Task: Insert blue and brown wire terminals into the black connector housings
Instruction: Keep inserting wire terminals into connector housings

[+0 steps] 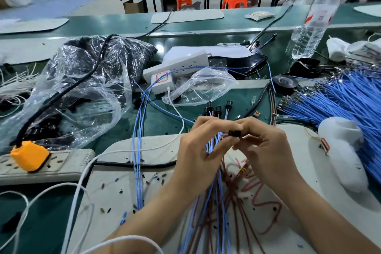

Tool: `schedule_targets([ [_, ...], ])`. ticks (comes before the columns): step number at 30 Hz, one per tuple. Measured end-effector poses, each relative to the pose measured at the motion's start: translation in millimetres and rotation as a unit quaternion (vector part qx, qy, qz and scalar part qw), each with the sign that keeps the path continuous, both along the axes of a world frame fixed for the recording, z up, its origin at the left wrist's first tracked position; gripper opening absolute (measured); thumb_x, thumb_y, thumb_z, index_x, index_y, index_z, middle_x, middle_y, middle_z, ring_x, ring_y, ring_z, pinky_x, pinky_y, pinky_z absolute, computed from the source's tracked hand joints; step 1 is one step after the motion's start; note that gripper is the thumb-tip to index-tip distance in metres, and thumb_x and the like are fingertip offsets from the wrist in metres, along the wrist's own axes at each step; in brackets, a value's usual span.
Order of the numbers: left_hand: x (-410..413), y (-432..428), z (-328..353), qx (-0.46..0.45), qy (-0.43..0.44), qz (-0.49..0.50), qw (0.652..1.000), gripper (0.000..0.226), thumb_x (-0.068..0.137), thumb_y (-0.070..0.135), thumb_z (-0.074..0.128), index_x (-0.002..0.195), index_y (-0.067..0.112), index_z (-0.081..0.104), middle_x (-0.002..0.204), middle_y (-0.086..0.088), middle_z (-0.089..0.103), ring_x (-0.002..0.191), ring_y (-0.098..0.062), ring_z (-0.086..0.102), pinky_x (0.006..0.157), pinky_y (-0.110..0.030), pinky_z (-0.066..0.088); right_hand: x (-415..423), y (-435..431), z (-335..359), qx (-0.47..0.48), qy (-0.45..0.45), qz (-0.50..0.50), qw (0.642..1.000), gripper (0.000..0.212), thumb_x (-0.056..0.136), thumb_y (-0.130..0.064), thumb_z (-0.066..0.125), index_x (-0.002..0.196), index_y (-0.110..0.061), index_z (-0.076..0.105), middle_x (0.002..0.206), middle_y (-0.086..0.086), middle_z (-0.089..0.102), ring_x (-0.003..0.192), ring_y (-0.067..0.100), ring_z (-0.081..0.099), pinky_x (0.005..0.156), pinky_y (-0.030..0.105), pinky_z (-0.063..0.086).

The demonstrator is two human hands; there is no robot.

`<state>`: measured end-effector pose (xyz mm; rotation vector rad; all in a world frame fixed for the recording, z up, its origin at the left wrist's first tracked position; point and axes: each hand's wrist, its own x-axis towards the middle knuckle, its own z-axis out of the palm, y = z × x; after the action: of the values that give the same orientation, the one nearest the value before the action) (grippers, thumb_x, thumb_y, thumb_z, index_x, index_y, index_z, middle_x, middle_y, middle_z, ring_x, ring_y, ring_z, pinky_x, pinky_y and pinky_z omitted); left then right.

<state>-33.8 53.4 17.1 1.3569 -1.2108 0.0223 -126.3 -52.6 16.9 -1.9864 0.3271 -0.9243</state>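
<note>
1. Toward the near edge of the desk (160,121), a black connector housing (235,133) is pinched by the right hand (268,150).
2. A bundle of blue and brown wires (220,192) is gripped by the left hand (195,148).

No word, brand or number legible anywhere.

- Water bottle (309,33), far right: red-and-white label (320,16), print blurred.
- White charger block (162,82) by the power strip: orange-red rounded-square outline on top, no characters made out.
- Packet (259,15) on far counter (123,24): yellow print, too small.
- Small red-edged tag (325,145) beside white cloth: unreadable.
</note>
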Motion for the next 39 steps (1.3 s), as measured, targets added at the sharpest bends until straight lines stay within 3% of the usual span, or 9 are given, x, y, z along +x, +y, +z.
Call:
schedule_targets([
  [2, 0.2, -0.2, -4.4, 0.011, 0.064, -0.012, 0.998, 0.019, 0.082, 0.005, 0.067, 0.097, 0.017, 0.068, 0.09, 0.007, 0.067, 0.083, -0.003, 0.06, 0.079, -0.016, 0.046, 2.4, 0.6, -3.1, 0.023, 0.032, -0.007, 0.999, 0.029, 0.077, 0.003, 0.074, 0.073, -0.025, 0.066, 0.069, -0.004, 0.068, 0.06, 0.008, 0.062, 0.06, 0.017, 0.05],
  [5, 5.7, -2.1, -6.1, -0.021, 0.182, -0.027, 0.983, 0.021, 0.088, 0.01, 0.059, 0.096, 0.029, 0.062, 0.088, 0.002, 0.069, 0.081, -0.017, 0.067, 0.077, -0.031, 0.054, 6.0, 2.5, 2.6, 0.094, 0.066, -0.002, 0.993, 0.013, 0.068, -0.033, 0.075, 0.067, -0.021, 0.069, 0.069, 0.002, 0.07, 0.061, 0.017, 0.066, 0.064, 0.029, 0.055],
  [7, 15.8, -3.0, -3.7, -0.077, 0.266, -0.019, 0.961, 0.018, 0.091, 0.012, 0.054, 0.097, 0.029, 0.056, 0.09, -0.007, 0.07, 0.084, -0.023, 0.068, 0.079, -0.034, 0.055, 12.6, -3.0, 12.8, 0.116, 0.074, 0.018, 0.99, 0.016, 0.07, -0.034, 0.073, 0.077, -0.02, 0.073, 0.075, 0.004, 0.072, 0.067, 0.015, 0.067, 0.069, 0.03, 0.057],
  [9, 27.8, -3.1, -2.3, -0.111, 0.304, 0.014, 0.946, 0.011, 0.096, 0.012, 0.05, 0.1, 0.022, 0.052, 0.087, -0.011, 0.07, 0.082, -0.025, 0.068, 0.076, -0.033, 0.056, 27.3, -13.0, 22.1, 0.034, 0.09, 0.011, 0.995, 0.002, 0.083, -0.019, 0.07, 0.084, -0.018, 0.072, 0.075, 0.001, 0.071, 0.068, 0.008, 0.065, 0.067, 0.018, 0.053],
  [11, 37.4, -3.4, -3.5, -0.125, 0.322, 0.059, 0.936, 0.011, 0.097, 0.008, 0.047, 0.102, 0.017, 0.051, 0.082, -0.01, 0.069, 0.079, -0.024, 0.068, 0.074, -0.03, 0.056, 53.6, -25.8, 31.0, -0.083, 0.132, -0.019, 0.988, 0.01, 0.09, -0.006, 0.063, 0.09, -0.011, 0.072, 0.074, -0.002, 0.068, 0.063, 0.006, 0.059, 0.059, 0.012, 0.045],
  [16, 43.5, -1.2, -6.1, -0.124, 0.339, 0.101, 0.927, 0.012, 0.098, 0.006, 0.046, 0.103, 0.015, 0.053, 0.077, -0.004, 0.069, 0.077, -0.019, 0.067, 0.076, -0.03, 0.055, 147.1, -46.6, 30.8, -0.229, 0.307, -0.03, 0.923, 0.034, 0.091, -0.002, 0.046, 0.121, 0.0, 0.061, 0.125, 0.018, 0.061, 0.115, 0.03, 0.056, 0.094, 0.031, 0.042],
  [21, 42.7, -1.2, -5.0, -0.113, 0.343, 0.1, 0.927, 0.013, 0.098, 0.006, 0.048, 0.103, 0.017, 0.055, 0.079, -0.006, 0.07, 0.078, -0.019, 0.069, 0.075, -0.028, 0.055, 189.2, -50.2, 19.1, -0.299, 0.422, -0.085, 0.852, 0.035, 0.095, -0.017, 0.047, 0.124, 0.001, 0.053, 0.13, 0.023, 0.053, 0.119, 0.035, 0.051, 0.096, 0.037, 0.041],
  [30, 43.0, 0.2, -5.5, -0.095, 0.351, 0.094, 0.927, 0.011, 0.098, 0.008, 0.048, 0.103, 0.015, 0.055, 0.076, -0.003, 0.07, 0.075, -0.016, 0.068, 0.075, -0.031, 0.056, 189.5, -45.8, 13.2, -0.279, 0.385, -0.107, 0.873, 0.019, 0.091, -0.01, 0.051, 0.098, -0.003, 0.068, 0.108, 0.018, 0.066, 0.104, 0.034, 0.059, 0.077, 0.033, 0.045],
  [39, 41.4, 2.3, -3.1, -0.092, 0.35, 0.089, 0.928, 0.01, 0.093, 0.009, 0.056, 0.099, 0.017, 0.061, 0.084, -0.001, 0.074, 0.075, -0.015, 0.07, 0.07, -0.022, 0.055, 128.2, -30.6, 7.1, -0.225, 0.155, -0.065, 0.96, 0.012, 0.083, -0.01, 0.07, 0.085, -0.009, 0.059, 0.079, 0.008, 0.063, 0.08, 0.022, 0.054, 0.068, 0.028, 0.037],
])
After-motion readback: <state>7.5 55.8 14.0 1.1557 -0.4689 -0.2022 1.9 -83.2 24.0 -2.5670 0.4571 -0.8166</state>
